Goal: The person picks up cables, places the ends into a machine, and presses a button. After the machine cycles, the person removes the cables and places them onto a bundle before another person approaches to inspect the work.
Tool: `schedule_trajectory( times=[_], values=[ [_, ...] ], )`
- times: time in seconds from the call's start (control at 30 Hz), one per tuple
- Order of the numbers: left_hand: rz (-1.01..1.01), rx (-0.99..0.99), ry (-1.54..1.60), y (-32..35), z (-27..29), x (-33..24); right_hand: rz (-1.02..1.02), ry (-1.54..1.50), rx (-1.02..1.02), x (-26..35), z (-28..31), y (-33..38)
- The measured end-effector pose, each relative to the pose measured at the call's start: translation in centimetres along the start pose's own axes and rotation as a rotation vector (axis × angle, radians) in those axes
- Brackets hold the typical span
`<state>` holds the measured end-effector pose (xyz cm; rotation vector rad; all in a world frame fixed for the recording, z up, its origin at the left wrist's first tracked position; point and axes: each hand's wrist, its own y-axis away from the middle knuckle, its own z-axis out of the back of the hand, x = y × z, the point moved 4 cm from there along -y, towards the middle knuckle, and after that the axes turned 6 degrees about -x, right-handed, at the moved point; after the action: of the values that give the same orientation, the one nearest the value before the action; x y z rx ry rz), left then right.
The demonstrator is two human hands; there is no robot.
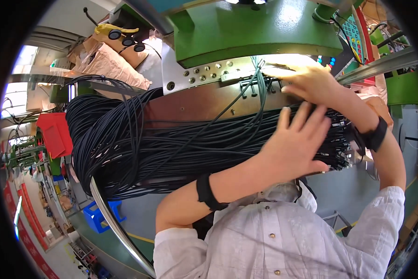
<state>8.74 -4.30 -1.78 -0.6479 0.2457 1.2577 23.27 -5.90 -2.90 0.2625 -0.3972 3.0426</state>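
A thick bundle of long black cables (185,149) lies across in front of me, with many small connector ends (340,148) gathered at its right. My left hand (292,146) is over the right part of the bundle, fingers spread and slightly blurred, with nothing seen in it. Several cables (263,88) run up from the bundle to the metal plate under the green machine head. My right hand (313,84) reaches in beside them, fingers stretched toward the brightly lit gap and thumb apart. Its fingertips are washed out by glare. I see nothing held in it.
The green machine head (260,35) overhangs the metal plate with holes (204,72). A control panel with coloured buttons (353,39) is at the right. A curved metal rail (111,218) stands at the left, near a red bin (55,135) and a blue stool (97,218).
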Motion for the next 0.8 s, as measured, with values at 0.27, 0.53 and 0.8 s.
schedule_trajectory(
  times=[0.27,0.53,0.8],
  values=[
    [0.482,0.241,-0.244,8.7,8.6,8.1,0.043,-0.166,-0.049,0.1,-0.8,2.6],
    [0.404,0.143,-0.035,8.5,10.1,10.3,-0.605,-0.098,-0.192,0.2,11.1,11.0],
    [0.723,-0.175,0.414,10.0,10.2,11.5,-0.511,-0.006,0.254,-0.6,8.0,8.3]
  ],
)
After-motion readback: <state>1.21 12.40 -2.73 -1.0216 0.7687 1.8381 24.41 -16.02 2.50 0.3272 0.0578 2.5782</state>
